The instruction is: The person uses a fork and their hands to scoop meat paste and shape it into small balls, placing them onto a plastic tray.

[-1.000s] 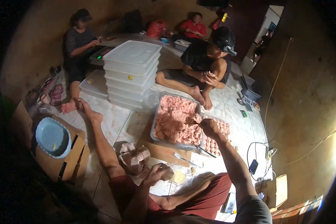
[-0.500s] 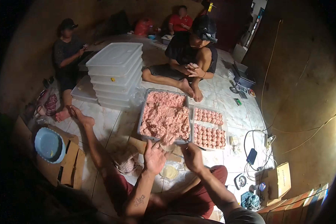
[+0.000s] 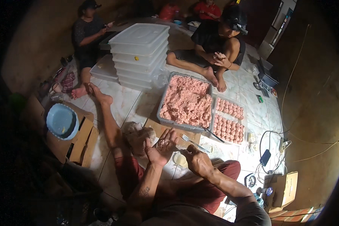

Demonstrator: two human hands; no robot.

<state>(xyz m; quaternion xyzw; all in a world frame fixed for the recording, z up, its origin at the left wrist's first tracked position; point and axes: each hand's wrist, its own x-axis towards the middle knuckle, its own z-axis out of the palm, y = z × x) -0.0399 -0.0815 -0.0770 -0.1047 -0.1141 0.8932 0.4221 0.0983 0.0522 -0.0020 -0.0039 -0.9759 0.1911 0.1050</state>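
Palm up, my left hand [image 3: 159, 152] carries a small clump of pink minced meat [image 3: 163, 144] on its spread fingers; whether a wrapper lies beneath cannot be made out. Beside it, the fingers of my right hand [image 3: 200, 161] are closed on a thin utensil that points toward the left palm; its kind is unclear. A fork [image 3: 194, 143] shows just beyond the right knuckles. Below the hands sits a stack of pale round wrappers [image 3: 180, 160]. Ahead stands a grey tub [image 3: 165, 119] heaped with pink minced meat [image 3: 186, 100], with a dark handle [image 3: 216, 136] at its near right corner.
Right of the tub, a clear tray [image 3: 245, 130] holds rows of shaped meat pieces. Lidded clear boxes [image 3: 139, 35] are stacked beyond, left. A blue basin [image 3: 62, 120] rests on cardboard. Co-workers [image 3: 218, 49] sit around. Cables and a phone [image 3: 265, 157] lie at right.
My hands have drawn back from the tub's near edge. The meat lump that hung between them now lies on my left palm. The whole view has shifted, and the fork shows plainly.
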